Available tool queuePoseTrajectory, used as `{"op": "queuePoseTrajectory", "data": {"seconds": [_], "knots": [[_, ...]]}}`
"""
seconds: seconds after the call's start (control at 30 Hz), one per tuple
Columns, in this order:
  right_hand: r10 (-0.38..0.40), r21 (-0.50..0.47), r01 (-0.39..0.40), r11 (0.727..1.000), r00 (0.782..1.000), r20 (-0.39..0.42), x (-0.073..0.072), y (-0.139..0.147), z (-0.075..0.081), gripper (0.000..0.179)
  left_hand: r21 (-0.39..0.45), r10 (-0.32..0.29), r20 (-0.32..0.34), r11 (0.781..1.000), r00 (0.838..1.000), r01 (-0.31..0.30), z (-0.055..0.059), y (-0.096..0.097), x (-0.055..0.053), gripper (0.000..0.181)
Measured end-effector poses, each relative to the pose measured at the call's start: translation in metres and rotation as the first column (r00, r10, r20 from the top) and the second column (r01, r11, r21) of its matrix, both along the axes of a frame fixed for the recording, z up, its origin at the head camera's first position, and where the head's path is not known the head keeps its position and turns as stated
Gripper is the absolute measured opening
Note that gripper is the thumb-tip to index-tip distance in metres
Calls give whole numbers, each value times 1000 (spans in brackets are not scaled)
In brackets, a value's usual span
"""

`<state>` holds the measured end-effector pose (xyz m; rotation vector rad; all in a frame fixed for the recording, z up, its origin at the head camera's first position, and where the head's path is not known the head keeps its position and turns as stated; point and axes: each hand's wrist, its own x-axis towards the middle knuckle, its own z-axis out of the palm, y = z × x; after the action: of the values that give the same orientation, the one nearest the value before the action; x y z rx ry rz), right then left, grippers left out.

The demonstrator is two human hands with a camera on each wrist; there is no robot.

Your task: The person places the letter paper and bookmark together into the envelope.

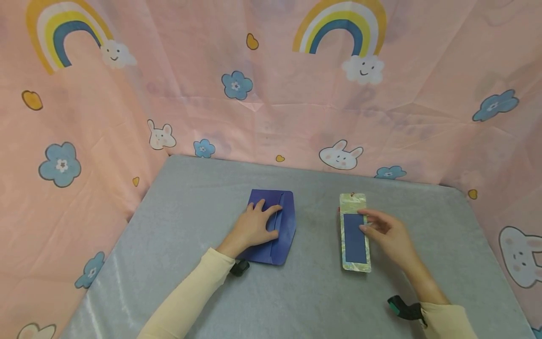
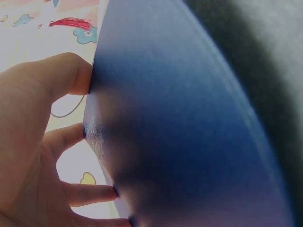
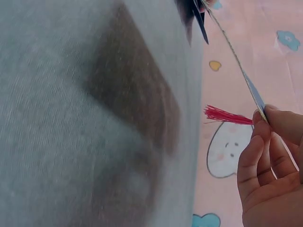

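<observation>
A dark blue envelope (image 1: 288, 230) lies on the grey table, its flap side turned up. My left hand (image 1: 252, 227) rests on it with fingers spread, the fingertips touching its surface near the flap line. To the right, my right hand (image 1: 391, 238) pinches a long yellow-green patterned bookmark (image 1: 356, 267) by its right edge, between thumb and fingers. A dark blue rectangular card (image 1: 354, 242) lies against the bookmark's upper face. Seen edge-on in the right wrist view, the bookmark is raised off the table, and a red tassel (image 3: 229, 116) shows behind it.
The grey cloth-covered table (image 1: 317, 301) spreads around both hands. A pink curtain (image 1: 271, 122) with rainbows, rabbits and flowers closes off the back and sides. Black wrist cameras show at the left cuff (image 1: 218, 266) and the right cuff (image 1: 444, 320).
</observation>
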<state>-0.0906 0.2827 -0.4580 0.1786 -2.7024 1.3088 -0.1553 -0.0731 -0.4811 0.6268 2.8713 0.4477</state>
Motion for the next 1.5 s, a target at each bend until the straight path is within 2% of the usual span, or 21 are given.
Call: {"op": "queuePoseTrajectory", "data": {"seconds": [0.5, 0.77, 1.0, 1.5], "knots": [[75, -17, -74, 997, 996, 52, -12, -28, 2, 38, -2, -3, -9, 1000, 1000, 3, -2, 0, 0, 69], [122, -62, -119, 991, 991, 47, -14, -41, 3, 39, -14, -6, -4, 1000, 1000, 6, -1, 1, 0, 70], [123, -49, -119, 992, 988, 89, -16, -54, 4, 40, -10, -9, 0, 1000, 1000, 9, 1, 0, -1, 75], [218, -151, -210, 966, 975, 41, -22, -90, -1, 35, -12, -11, -5, 1000, 1000, 11, 2, 2, 0, 77]]}}
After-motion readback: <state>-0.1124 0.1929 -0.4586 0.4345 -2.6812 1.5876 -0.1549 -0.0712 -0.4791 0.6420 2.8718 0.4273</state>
